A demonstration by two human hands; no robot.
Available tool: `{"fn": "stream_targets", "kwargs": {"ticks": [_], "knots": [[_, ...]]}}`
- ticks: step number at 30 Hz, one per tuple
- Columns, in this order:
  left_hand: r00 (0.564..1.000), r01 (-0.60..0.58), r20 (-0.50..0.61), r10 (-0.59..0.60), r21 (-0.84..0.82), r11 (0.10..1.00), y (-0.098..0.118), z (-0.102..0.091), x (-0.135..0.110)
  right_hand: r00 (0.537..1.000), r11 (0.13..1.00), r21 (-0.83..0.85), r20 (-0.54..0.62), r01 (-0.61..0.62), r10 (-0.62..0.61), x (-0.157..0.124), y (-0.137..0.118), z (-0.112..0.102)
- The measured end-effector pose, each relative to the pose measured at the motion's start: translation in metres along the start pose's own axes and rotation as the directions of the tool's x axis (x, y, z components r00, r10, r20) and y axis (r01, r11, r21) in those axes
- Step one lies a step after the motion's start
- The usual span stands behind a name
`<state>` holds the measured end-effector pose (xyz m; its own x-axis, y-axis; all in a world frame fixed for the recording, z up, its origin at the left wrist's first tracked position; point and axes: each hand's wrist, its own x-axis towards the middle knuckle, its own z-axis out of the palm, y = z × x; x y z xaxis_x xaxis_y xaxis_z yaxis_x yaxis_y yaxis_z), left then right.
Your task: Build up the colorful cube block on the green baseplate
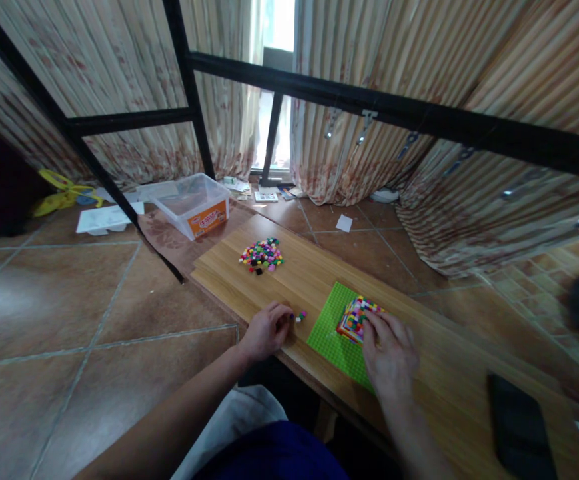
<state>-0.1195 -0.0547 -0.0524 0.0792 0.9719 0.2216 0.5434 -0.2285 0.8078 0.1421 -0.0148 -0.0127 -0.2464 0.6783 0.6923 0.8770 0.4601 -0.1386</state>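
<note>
A small block-shaped build of many-coloured toy bricks [353,321] stands on a bright green studded baseplate [336,348]. My right hand [392,350] reaches over the build's right side, fingers bent together with their tips on its top; whatever they may pinch is hidden. To the left of the baseplate, my left hand [268,331] rests at the near edge of the table with thumb and fingers drawn together. A tiny dark purple brick shows at its fingertips, and whether it is gripped or merely touched is hard to see. Just beside it lie several loose bricks [301,316].
A heap of mixed bricks [263,255] lies toward the far left of the narrow wooden table [219,267]. A black phone-like slab [522,427] is at the right end. Beyond, a clear plastic bin [189,200] stands on the floor, and a black metal frame [319,93] crosses before curtains.
</note>
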Motion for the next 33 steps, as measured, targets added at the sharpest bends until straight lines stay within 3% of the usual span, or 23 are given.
{"fn": "stream_targets", "kwargs": {"ticks": [23, 28, 33], "knots": [[0.999, 0.032, 0.009, -0.032, 0.041, 0.999, -0.001, 0.001, 0.000, 0.991, 0.993, -0.115, 0.134, 0.000, 0.016, -0.007, -0.006, -0.005], [0.997, 0.079, 0.005, -0.079, 0.078, 0.994, 0.003, 0.003, 0.002, 0.995, 0.995, -0.101, 0.092, -0.015, 0.024, -0.007, -0.007, -0.008], [0.990, 0.143, -0.002, -0.144, 0.135, 0.980, 0.003, 0.008, 0.005, 0.998, 0.997, 0.050, 0.006, -0.056, 0.056, -0.009, -0.033, -0.010]]}}
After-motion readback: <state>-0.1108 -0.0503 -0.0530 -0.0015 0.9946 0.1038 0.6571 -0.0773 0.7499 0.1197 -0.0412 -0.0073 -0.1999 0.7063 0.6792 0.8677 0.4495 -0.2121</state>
